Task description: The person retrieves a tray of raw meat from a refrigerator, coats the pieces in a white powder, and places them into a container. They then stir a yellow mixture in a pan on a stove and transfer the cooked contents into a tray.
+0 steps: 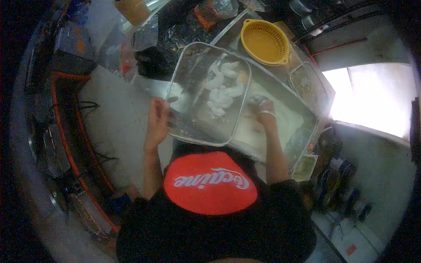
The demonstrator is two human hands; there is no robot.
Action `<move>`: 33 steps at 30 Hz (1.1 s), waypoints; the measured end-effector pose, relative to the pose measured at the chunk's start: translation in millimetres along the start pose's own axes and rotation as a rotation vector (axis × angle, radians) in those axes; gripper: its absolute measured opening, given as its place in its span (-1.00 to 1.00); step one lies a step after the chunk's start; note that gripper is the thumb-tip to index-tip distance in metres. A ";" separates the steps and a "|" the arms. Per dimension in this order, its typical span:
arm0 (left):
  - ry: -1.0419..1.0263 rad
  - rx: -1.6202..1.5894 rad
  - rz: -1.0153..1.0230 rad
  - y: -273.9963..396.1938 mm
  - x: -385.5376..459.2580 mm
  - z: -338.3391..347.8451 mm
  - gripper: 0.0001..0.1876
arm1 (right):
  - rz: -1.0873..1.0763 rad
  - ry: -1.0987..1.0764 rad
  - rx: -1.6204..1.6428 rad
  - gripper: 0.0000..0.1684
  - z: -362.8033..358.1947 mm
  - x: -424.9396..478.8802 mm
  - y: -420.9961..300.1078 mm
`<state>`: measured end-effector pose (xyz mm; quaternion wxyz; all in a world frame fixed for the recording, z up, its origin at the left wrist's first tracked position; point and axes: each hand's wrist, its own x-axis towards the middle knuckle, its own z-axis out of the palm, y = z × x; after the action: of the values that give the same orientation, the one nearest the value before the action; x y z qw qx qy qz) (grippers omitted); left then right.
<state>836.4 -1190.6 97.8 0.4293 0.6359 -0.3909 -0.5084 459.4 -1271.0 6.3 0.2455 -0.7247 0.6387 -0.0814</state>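
Observation:
A rectangular wire-mesh strainer basket (189, 88) with a metal rim is tilted in front of me. My left hand (159, 120) grips its left rim. Inside the mesh lie several pieces coated in white powder (221, 93), apparently chicken wings. To the right, my right hand (265, 108) is above the white powder (289, 115), which looks like flour, in a large metal tub (304, 105). A pale band circles that wrist. The right fingers are blurred and whitish, and whether they hold anything is unclear. The basket partly covers the tub's left side.
A yellow plastic colander (265, 42) stands beyond the tub, with a mesh-like tray (309, 83) to its right. At the tub's near right corner is a small container with green contents (305, 167). Dark plastic bags (177, 36) lie beyond the basket. An orange-edged rack (65, 131) stands at left.

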 end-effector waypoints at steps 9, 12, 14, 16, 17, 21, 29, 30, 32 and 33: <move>-0.030 -0.108 -0.001 3.2 5.1 3.3 -0.82 | 0.382 0.029 0.637 -0.63 -62.1 -6.6 5.1; 0.009 0.066 -0.016 2.7 4.9 -0.8 -0.81 | 0.379 0.072 0.700 -0.62 -95.9 -15.9 -30.2; -0.002 0.026 -0.006 -0.9 4.6 -2.4 -0.81 | 0.316 0.015 0.646 -0.61 -108.8 -18.9 -46.8; -0.018 -0.023 -0.002 0.6 5.4 -0.9 -0.81 | 0.274 -0.018 0.689 -0.61 -116.6 -23.4 -64.9; -0.022 -0.046 -0.006 5.1 4.3 0.6 -0.81 | 0.259 -0.030 0.766 -0.62 -116.8 -25.8 -76.4; -0.010 -0.019 0.006 2.7 3.2 -1.3 -0.81 | 0.143 0.152 0.362 -0.63 -49.0 -9.5 6.5; -0.001 -0.056 0.008 -2.5 2.3 -1.4 -0.83 | 0.177 -0.189 0.351 -0.54 73.6 54.0 25.0; -0.004 -0.063 0.016 -2.0 2.0 -1.5 -0.83 | 0.164 -0.186 0.409 -0.54 80.7 59.1 17.7; 0.007 -0.029 0.019 -9.5 3.3 -4.4 -0.82 | 0.151 -0.189 0.524 -0.53 91.6 68.9 -1.5; 0.012 -0.014 0.018 -12.2 3.6 -4.9 -0.81 | 0.155 -0.194 0.586 -0.53 94.6 71.3 -10.6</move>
<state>842.6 -1189.2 85.7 0.4407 0.6323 -0.3903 -0.5037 521.7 -1315.3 -84.7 0.5091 -0.5766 0.6149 -0.1737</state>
